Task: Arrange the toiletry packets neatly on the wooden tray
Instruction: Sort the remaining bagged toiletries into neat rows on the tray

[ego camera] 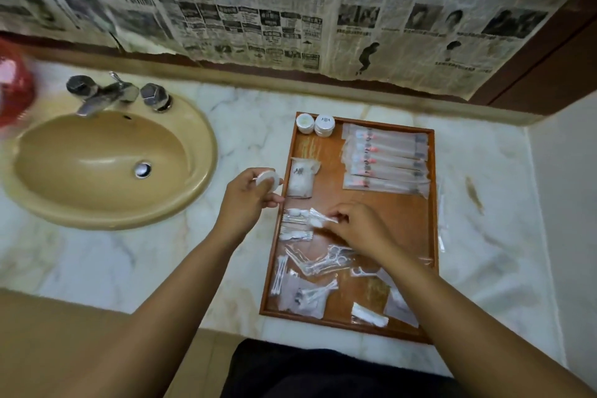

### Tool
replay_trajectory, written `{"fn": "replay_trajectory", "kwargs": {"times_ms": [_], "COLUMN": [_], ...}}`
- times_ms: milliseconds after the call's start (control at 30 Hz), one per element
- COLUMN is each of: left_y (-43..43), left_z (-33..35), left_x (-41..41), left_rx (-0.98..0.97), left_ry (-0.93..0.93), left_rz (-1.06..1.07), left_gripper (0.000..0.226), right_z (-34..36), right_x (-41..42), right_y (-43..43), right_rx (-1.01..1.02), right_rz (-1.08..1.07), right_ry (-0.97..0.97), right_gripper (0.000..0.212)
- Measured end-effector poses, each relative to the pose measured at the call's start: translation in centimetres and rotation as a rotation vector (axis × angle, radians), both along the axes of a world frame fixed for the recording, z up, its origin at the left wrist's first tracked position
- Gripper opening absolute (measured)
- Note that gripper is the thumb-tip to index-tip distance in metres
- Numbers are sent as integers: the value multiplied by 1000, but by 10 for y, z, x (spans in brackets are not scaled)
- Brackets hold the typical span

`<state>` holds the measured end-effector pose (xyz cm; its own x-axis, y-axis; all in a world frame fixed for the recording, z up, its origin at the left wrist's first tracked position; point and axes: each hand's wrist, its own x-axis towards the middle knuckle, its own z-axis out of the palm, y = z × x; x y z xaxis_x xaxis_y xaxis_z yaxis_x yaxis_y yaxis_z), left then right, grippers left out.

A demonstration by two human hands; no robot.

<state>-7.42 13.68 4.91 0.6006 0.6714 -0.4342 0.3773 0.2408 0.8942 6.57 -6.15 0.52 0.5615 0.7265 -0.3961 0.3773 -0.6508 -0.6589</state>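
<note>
The wooden tray (399, 215) lies flat, its long side running away from you. At its far left corner stand two round white pots (315, 124), side by side. Toothbrush packets (386, 158) lie stacked along its far right. Floss-pick packets (326, 260) and cotton-swab packets (300, 294) lie jumbled at its near end. Your right hand (358, 229) pinches a clear packet (323, 220) over its left half. Your left hand (248, 200) grips a third pot (267, 180) just off its left edge.
</note>
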Motion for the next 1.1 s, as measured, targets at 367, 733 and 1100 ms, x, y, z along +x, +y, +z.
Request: {"fn": "replay_trajectory", "kwargs": {"times_ms": [367, 733, 1100], "left_y": [-5, 2, -2], "left_z": [-9, -12, -11], "left_x": [-21, -23, -20], "left_rx": [-41, -10, 1], "left_ry": [79, 74, 52], "left_rz": [49, 40, 17], "left_gripper": [23, 22, 20], "right_z": [-17, -41, -60], "right_x": [-29, -49, -58], "right_y": [15, 33, 22], "right_rx": [-30, 29, 178], "right_rz": [112, 224, 297], "right_ry": [-226, -449, -495], "right_gripper": [17, 25, 22]}}
